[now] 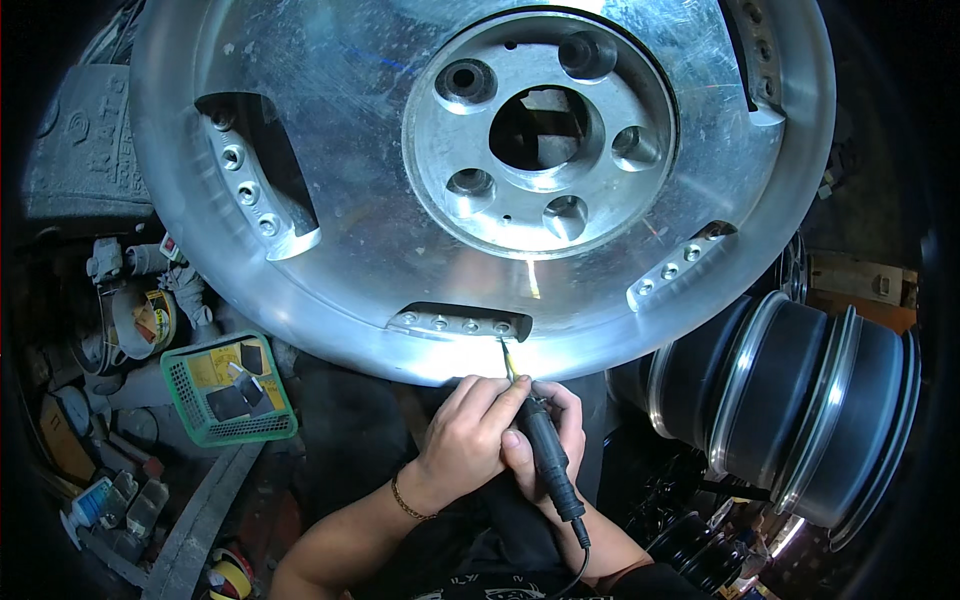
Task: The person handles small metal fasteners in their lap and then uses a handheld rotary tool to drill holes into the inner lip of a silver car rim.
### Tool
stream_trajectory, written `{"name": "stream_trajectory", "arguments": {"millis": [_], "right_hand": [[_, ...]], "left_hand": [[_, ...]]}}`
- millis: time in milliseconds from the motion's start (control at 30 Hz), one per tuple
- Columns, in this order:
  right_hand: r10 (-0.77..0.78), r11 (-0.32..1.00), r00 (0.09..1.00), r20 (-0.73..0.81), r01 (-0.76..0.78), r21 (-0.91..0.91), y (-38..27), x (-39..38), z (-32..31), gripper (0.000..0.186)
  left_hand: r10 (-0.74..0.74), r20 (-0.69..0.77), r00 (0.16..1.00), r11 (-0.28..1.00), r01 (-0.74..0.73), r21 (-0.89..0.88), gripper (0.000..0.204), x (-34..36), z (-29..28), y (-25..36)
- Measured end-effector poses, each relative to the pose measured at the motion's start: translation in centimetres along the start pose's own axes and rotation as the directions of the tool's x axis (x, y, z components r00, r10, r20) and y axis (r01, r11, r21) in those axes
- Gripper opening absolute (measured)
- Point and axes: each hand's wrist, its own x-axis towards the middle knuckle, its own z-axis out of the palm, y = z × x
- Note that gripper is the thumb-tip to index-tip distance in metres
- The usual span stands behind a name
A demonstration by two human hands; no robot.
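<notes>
A large bare-metal wheel disc (350, 230) with a hub bore, bolt holes and cut-out windows fills the upper view. Near its lower rim is a window (470, 321) whose wall carries a row of small holes. My right hand (565, 420) is wrapped round a black corded rotary tool handpiece (545, 445), its thin tip at that window's lower right edge. My left hand (465, 430), with a bracelet on the wrist, is closed with its index fingertip pressed on the tool's front end. Whether the tip touches the metal I cannot tell.
A green plastic basket (235, 425) with sandpaper-like sheets stands to the left. Further left are a round container (140, 325) and clear bottles (145, 505). Dark wheel barrels with shiny rims (790, 400) lie at the right. A cord (583, 565) trails from the tool.
</notes>
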Motion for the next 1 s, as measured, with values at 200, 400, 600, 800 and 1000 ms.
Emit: {"name": "stream_trajectory", "arguments": {"millis": [200, 400, 600, 800, 1000], "right_hand": [[0.065, 0.992, 0.998, 0.004, -0.065, 0.107, -0.5, 0.0, 0.5, 0.068], [0.201, 0.972, 0.977, 0.064, -0.208, 0.112, -1.1, -0.1, 0.7, 0.073], [0.054, 0.990, 0.998, -0.029, -0.049, 0.133, -0.4, 0.2, 0.7, 0.070], [0.070, 0.982, 0.998, -0.005, -0.068, 0.174, -0.2, 0.6, 0.6, 0.066], [0.071, 0.992, 0.997, -0.038, -0.066, 0.106, 0.3, 0.6, 0.6, 0.060]], "left_hand": [[0.003, -0.001, 1.000, 1.000, -0.003, 0.005, 0.041, -0.2, 0.0, -0.1], [-0.007, -0.010, 1.000, 1.000, 0.007, 0.006, 0.040, -0.2, 0.1, -0.1], [-0.007, 0.011, 1.000, 1.000, 0.008, -0.030, 0.040, 0.1, 0.1, 0.1], [-0.013, 0.026, 1.000, 1.000, 0.014, -0.021, 0.042, 0.1, -0.2, 0.3], [-0.012, 0.014, 1.000, 1.000, 0.012, -0.014, 0.044, 0.1, -0.2, 0.4]]}}
